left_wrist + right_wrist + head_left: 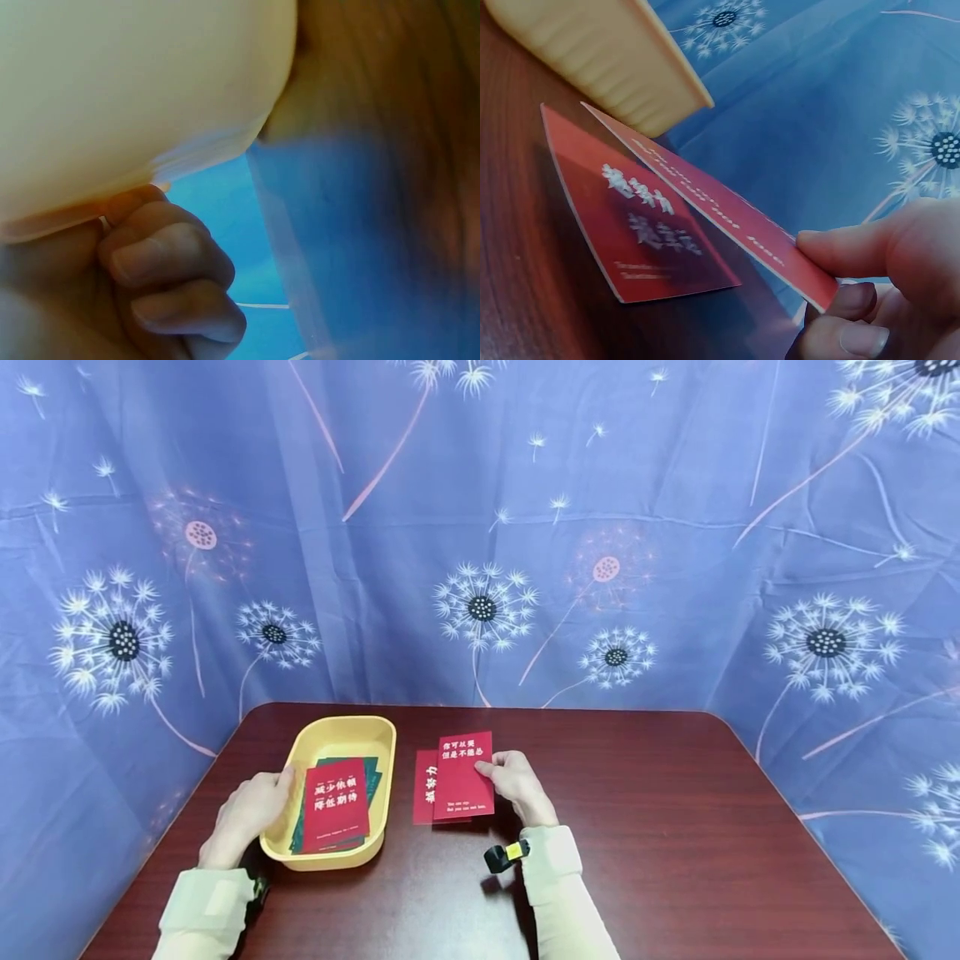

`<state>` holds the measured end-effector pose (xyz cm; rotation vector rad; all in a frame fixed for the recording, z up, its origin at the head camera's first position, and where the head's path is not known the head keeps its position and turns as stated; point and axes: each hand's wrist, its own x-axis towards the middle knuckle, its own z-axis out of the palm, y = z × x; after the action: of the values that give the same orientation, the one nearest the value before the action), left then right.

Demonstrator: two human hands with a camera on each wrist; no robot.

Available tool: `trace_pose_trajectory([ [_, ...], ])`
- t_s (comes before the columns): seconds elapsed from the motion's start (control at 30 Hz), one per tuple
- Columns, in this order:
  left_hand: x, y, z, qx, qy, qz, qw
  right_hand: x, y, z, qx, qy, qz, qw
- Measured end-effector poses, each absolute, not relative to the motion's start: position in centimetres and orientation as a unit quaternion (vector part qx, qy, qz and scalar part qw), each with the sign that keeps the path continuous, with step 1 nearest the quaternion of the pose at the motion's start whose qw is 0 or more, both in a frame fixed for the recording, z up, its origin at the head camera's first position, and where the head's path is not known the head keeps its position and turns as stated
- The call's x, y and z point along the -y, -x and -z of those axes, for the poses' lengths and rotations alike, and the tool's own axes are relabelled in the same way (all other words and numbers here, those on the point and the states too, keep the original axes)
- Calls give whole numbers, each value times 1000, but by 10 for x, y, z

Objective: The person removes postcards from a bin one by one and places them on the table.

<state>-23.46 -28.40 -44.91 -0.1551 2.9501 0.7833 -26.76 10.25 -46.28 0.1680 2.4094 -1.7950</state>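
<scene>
Hold the upper red card [463, 787], mid-frame, unbent and clear of the lower red card [423, 797], clamped between fingers of the right hand [519, 787]. Steady the yellow tub [341, 862], left of frame, clasped in fingers of the left hand [244, 816].

1. Table [660, 835], dark reddish-brown, wood-grained, far corners rounded.
2. Curtain [450, 531], blue cloth, white and pink dandelion print, beyond the table's far edge and along its left and right edges.
</scene>
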Motion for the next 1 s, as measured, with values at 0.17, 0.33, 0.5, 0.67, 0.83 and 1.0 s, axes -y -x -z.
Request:
trace_pose_trajectory([
  [0.17, 286, 236, 449, -965, 54, -254, 43, -97, 274, 469, -810, -41, 579, 78],
  [0.33, 286, 237, 448, -965, 52, -252, 43, -93, 279, 468, -838, -34, 540, 70],
  [0.5, 286, 237, 448, -965, 56, -252, 42, -88, 283, 472, -866, -39, 495, 58],
  [0.67, 284, 237, 448, -965, 55, -253, 41, -84, 285, 476, -917, -56, 393, 37],
  [0.83, 281, 236, 447, -964, 60, -257, 38, -78, 286, 478, -954, -78, 286, 37],
  [1.0, 282, 235, 447, -963, 65, -259, 44, -73, 285, 477, -962, -85, 255, 36],
])
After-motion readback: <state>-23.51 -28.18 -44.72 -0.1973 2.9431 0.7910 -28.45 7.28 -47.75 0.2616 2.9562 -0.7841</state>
